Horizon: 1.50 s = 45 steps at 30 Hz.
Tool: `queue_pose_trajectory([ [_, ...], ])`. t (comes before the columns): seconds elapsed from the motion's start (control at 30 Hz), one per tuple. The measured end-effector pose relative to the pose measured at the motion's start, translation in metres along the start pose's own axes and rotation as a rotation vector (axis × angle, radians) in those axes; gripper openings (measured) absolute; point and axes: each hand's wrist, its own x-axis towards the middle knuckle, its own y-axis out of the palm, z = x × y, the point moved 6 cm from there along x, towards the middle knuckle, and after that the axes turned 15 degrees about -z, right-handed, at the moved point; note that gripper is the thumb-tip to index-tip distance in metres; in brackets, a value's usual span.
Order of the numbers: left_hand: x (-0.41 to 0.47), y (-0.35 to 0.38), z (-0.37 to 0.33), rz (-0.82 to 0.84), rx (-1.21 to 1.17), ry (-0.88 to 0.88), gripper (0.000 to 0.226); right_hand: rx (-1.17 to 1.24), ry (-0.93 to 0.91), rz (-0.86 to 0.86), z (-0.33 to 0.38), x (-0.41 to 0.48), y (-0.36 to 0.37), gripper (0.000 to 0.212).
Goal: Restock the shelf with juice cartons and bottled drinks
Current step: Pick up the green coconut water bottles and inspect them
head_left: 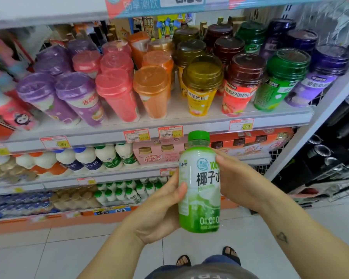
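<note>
A green and white coconut water bottle with a green cap stands upright in front of the shelves, at about waist height. My left hand grips its lower left side, thumb on the label. My right hand holds its right side, thumb near the shoulder of the bottle. The label faces me. Behind it, the shelf edge carries price tags.
Rows of lidded drink cups in purple, pink, orange, yellow, red and green fill the upper shelf. Lower shelves hold white milk bottles, pink multipacks and small green-capped bottles. A dark rack stands right. White tiled floor lies below.
</note>
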Motion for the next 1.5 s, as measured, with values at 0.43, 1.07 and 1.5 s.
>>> queue_pose_trajectory([
  [0.43,0.014,-0.020,-0.001,-0.243,0.121,0.106,0.052,-0.388,-0.354,-0.404,0.020,-0.008,0.005,0.057],
  [1.07,0.018,-0.029,-0.006,-0.583,0.082,-0.039,0.030,-0.332,-0.031,-0.178,0.003,0.007,0.007,0.063],
  [1.5,0.014,-0.018,-0.003,-0.515,-0.054,-0.022,0.045,-0.224,-0.024,-0.148,-0.001,0.011,0.005,0.051],
])
